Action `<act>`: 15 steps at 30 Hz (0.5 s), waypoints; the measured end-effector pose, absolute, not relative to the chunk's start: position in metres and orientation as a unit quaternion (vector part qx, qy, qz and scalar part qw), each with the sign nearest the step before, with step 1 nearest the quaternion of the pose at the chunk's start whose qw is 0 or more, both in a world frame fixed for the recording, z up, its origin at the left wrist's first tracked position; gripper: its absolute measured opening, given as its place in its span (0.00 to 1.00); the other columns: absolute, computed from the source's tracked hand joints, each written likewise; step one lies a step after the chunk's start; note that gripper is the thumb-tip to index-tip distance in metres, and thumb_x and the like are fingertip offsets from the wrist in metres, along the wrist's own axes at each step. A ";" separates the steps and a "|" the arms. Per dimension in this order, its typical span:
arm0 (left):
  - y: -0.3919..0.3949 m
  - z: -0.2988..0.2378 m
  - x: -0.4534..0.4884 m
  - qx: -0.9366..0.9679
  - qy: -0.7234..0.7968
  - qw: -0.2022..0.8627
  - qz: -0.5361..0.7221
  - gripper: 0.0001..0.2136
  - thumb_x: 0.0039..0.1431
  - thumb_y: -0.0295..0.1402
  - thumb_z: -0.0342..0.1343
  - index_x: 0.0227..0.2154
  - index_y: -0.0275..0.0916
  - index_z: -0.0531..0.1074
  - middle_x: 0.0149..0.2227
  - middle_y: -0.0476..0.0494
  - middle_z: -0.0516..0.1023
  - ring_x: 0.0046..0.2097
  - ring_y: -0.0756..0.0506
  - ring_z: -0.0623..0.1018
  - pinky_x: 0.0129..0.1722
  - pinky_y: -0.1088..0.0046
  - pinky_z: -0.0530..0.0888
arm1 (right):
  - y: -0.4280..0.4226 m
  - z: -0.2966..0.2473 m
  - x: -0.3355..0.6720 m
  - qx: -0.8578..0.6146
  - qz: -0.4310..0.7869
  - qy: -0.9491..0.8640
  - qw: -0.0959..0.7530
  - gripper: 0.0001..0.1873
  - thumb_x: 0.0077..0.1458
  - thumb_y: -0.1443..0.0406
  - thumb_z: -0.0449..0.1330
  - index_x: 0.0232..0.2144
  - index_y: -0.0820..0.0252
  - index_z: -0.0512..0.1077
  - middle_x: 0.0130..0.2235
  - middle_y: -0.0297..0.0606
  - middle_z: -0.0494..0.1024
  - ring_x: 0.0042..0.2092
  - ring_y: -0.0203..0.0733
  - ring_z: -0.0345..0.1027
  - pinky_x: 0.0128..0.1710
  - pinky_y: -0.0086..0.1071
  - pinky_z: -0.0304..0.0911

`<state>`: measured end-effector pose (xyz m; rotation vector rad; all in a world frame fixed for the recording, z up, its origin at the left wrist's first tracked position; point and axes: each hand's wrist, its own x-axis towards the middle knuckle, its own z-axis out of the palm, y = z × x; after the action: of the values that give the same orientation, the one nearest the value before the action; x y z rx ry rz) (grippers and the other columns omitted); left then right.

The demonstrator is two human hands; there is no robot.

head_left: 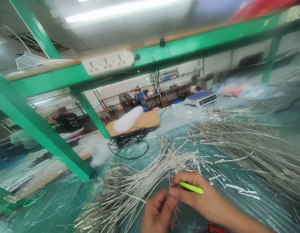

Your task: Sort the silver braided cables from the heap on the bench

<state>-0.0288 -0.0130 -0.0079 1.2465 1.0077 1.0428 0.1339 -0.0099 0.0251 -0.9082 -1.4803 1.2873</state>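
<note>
My left hand (161, 210) is closed, thumb and fingers pinching a thin cable end (169, 178) that sticks up between the hands. Against it rests my right hand (197, 192), also closed, its fingertips meeting at the same cable. A slim yellow-green tool handle (191, 187) is tucked in the right hand; its working end is hidden. Just beyond and left of the hands lies a bundle of silvery braided cables (142, 176). Shiny foil-like scraps (248, 193) are strewn to the right. At the bottom edge, a red handle (216, 228) shows partly beneath my right forearm.
A larger cable pile (247, 139) covers the right side. Behind are a scale (200, 98), a coiled black cable (130, 139) and a white roll (129, 119). A green frame post (50, 136) stands left, below a power strip (108, 62). People sit farther back.
</note>
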 end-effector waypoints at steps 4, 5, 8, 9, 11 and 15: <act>-0.013 -0.005 -0.028 0.538 0.418 0.582 0.444 0.18 0.51 0.46 0.63 0.23 0.34 0.74 0.14 0.57 0.60 0.15 0.57 0.55 0.15 0.81 0.56 | -0.009 0.026 0.135 -0.376 0.549 -0.589 0.458 0.16 0.55 0.57 0.62 0.24 0.62 0.68 0.21 0.24 0.59 0.25 0.30 0.50 0.23 0.25 0.47; -0.013 -0.006 -0.028 0.535 0.414 0.585 0.447 0.17 0.50 0.46 0.63 0.22 0.34 0.74 0.13 0.57 0.60 0.15 0.57 0.55 0.15 0.81 0.56 | -0.008 0.026 0.136 -0.377 0.555 -0.584 0.457 0.15 0.55 0.57 0.62 0.24 0.62 0.68 0.20 0.24 0.59 0.24 0.30 0.50 0.23 0.25 0.47; -0.011 -0.008 -0.029 0.524 0.401 0.595 0.460 0.16 0.50 0.44 0.65 0.23 0.34 0.74 0.15 0.57 0.61 0.16 0.57 0.57 0.16 0.81 0.59 | -0.007 0.023 0.137 -0.377 0.567 -0.569 0.461 0.14 0.54 0.58 0.62 0.24 0.61 0.68 0.20 0.25 0.60 0.24 0.30 0.50 0.23 0.25 0.47; -0.011 -0.009 -0.030 0.521 0.397 0.597 0.463 0.15 0.50 0.44 0.65 0.23 0.34 0.74 0.16 0.57 0.61 0.16 0.57 0.57 0.16 0.81 0.60 | -0.006 0.023 0.136 -0.376 0.569 -0.566 0.463 0.15 0.54 0.57 0.63 0.24 0.61 0.67 0.20 0.25 0.60 0.24 0.30 0.50 0.23 0.25 0.47; -0.010 -0.010 -0.030 0.522 0.391 0.596 0.468 0.14 0.50 0.43 0.64 0.24 0.34 0.74 0.16 0.56 0.62 0.17 0.56 0.58 0.17 0.80 0.61 | -0.006 0.022 0.136 -0.370 0.573 -0.560 0.471 0.17 0.54 0.56 0.63 0.23 0.62 0.66 0.21 0.25 0.60 0.24 0.30 0.49 0.24 0.25 0.47; -0.009 -0.011 -0.030 0.551 0.385 0.572 0.470 0.14 0.54 0.41 0.62 0.23 0.34 0.75 0.18 0.56 0.61 0.17 0.56 0.60 0.18 0.80 0.62 | -0.006 0.024 0.133 -0.358 0.573 -0.557 0.482 0.17 0.54 0.58 0.62 0.22 0.62 0.63 0.21 0.25 0.59 0.25 0.31 0.47 0.24 0.25 0.47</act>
<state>-0.0304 -0.0089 -0.0107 1.2911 0.9018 1.1032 0.1331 -0.0057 0.0236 -0.8714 -1.3585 1.3972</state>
